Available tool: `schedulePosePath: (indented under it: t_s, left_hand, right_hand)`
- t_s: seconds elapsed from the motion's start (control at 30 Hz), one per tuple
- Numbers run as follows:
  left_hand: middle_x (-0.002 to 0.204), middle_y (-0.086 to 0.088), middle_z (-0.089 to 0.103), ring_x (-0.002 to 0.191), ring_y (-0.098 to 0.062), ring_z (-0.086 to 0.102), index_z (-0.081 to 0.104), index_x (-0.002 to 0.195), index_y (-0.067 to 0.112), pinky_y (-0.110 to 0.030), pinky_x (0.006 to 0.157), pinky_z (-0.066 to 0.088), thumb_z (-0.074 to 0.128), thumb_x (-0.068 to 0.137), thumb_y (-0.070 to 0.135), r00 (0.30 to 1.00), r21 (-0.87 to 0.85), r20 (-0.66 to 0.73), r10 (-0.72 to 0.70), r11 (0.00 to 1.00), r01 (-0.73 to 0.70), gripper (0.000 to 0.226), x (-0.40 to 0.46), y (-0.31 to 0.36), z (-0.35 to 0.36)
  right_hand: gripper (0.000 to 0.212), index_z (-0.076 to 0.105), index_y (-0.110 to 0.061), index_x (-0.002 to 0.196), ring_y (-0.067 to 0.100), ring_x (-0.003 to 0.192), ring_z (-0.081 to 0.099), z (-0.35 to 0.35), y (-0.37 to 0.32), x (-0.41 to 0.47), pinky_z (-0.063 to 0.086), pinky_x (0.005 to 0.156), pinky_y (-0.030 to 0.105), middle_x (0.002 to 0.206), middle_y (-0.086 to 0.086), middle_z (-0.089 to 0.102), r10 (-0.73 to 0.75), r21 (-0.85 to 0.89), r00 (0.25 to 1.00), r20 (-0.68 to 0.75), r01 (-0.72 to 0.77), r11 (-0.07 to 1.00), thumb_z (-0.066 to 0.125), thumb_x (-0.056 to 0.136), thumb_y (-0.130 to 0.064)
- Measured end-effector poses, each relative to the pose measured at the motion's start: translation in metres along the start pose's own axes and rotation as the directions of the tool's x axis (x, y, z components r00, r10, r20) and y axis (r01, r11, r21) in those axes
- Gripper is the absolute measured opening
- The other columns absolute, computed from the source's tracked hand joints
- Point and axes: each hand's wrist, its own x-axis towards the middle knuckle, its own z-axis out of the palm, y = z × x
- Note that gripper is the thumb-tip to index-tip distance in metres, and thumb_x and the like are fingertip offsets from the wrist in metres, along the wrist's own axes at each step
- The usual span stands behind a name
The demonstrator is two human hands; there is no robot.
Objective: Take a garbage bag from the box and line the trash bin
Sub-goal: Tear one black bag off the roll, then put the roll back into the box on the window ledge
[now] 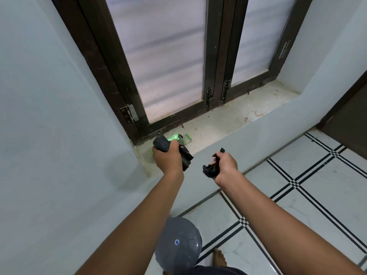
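My left hand (pixel 167 158) grips a dark grey roll of garbage bags (pixel 161 143) over the window sill, with crumpled black plastic hanging from its right end. My right hand (pixel 226 167) is closed on a bunched black garbage bag (pixel 211 169), held apart from the roll. The green bag box (pixel 175 137) lies on the sill just behind my left hand, partly hidden by it. A grey trash bin (pixel 178 245) with a domed lid and a blue dot stands on the floor below my left forearm.
The pale stone window sill (pixel 228 120) runs under a dark-framed frosted window (pixel 168 56). White tiled floor (pixel 297 205) with black lines lies to the right. A dark door (pixel 349 120) is at the right edge. A bare foot (pixel 219 257) is beside the bin.
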Motion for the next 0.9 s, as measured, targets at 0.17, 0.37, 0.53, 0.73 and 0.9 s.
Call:
schedulePosePath:
  t_s: [0.17,0.37,0.53,0.73,0.9]
  left_hand:
    - [0.108,-0.006,0.067,0.097,-0.027,0.068,0.056,0.108,0.028,-0.047,0.091,0.059,0.074,0.086,0.042,0.972,0.086,0.166,-0.165,0.985,0.152,0.031,0.008,-0.001,-0.002]
    - [0.101,-0.013,0.070,0.090,-0.031,0.067,0.067,0.113,0.011,-0.054,0.095,0.057,0.071,0.085,0.030,0.903,0.008,0.279,-0.327,0.941,0.339,0.034,0.021,0.017,-0.005]
    - [0.118,-0.012,0.069,0.108,-0.029,0.067,0.061,0.124,0.017,-0.050,0.093,0.056,0.079,0.088,0.020,0.940,0.124,0.259,-0.221,0.973,0.195,0.041,0.041,0.024,-0.003]
    - [0.112,-0.010,0.069,0.097,-0.028,0.073,0.062,0.116,0.025,-0.042,0.078,0.064,0.079,0.089,0.017,0.964,0.197,0.213,-0.158,0.974,0.116,0.032,0.057,0.022,0.005]
    - [0.115,-0.013,0.067,0.099,-0.030,0.071,0.067,0.117,0.018,-0.037,0.066,0.065,0.073,0.095,0.021,0.974,0.295,0.191,-0.119,0.954,0.058,0.023,0.059,0.019,0.014]
  right_hand:
    - [0.029,0.027,-0.018,0.066,0.024,0.063,0.030,0.024,-0.015,0.003,0.040,0.062,0.034,0.075,0.003,0.031,0.032,-0.022,0.956,0.290,-0.027,0.999,0.038,0.052,0.005]
    - [0.047,0.053,-0.018,0.116,0.032,0.106,0.054,0.061,-0.040,0.070,0.060,0.073,0.041,0.130,0.016,0.048,-0.165,-0.521,0.956,0.241,0.271,0.810,0.044,0.086,0.017]
    - [0.062,0.043,-0.021,0.138,0.032,0.113,0.065,0.082,-0.071,0.102,0.051,0.086,0.035,0.125,0.011,0.067,-0.521,-0.763,0.730,0.442,0.612,0.211,0.080,0.088,-0.022]
    - [0.045,0.052,-0.014,0.143,0.032,0.124,0.058,0.092,-0.080,0.150,0.046,0.095,0.035,0.145,0.010,0.054,-0.489,-0.833,0.708,0.509,0.549,-0.072,0.064,0.101,-0.026]
    - [0.043,0.049,-0.010,0.150,0.031,0.144,0.043,0.072,-0.062,0.139,0.036,0.115,0.037,0.163,0.009,0.037,-0.585,-0.792,0.662,0.468,0.608,0.054,0.048,0.108,-0.021]
